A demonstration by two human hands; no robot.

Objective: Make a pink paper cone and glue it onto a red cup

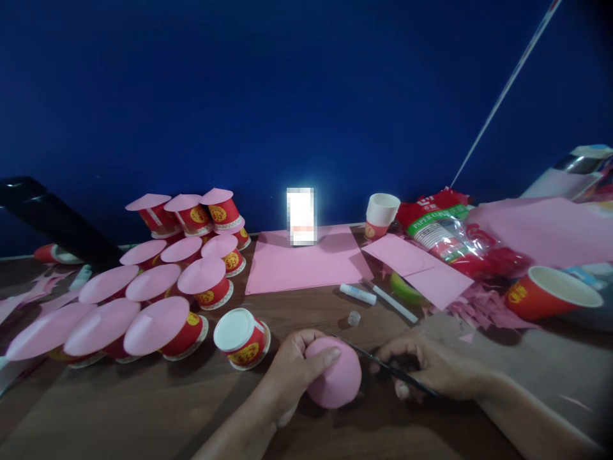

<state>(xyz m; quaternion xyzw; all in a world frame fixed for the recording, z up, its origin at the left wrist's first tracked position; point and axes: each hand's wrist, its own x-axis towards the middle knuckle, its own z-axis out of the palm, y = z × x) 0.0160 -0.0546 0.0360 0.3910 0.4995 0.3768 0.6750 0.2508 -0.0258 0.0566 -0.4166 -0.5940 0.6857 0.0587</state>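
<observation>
Between the thumb and fingers of my left hand (299,367) is a round pink paper cone (338,383). My right hand (431,367) grips a pair of dark scissors (395,370), whose slim blades reach to the cone's upper edge. Left of my hands, an upside-down red paper cup (246,345) with a gold print stands without a cone on its white base. Beyond it, rows of similar red cups (213,294) wear pink cone tops (158,322). A glue stick (357,294) lies ahead of my hands, with a small clear cap (354,318) nearby.
Pink paper sheets (306,262) lie at the back under a bright, blurred-out screen. To the right are stacked paper cups (382,211), a red plastic packet (435,223), paper scraps (493,310) and a tipped red cup (546,297). A black post (57,220) slants at the left.
</observation>
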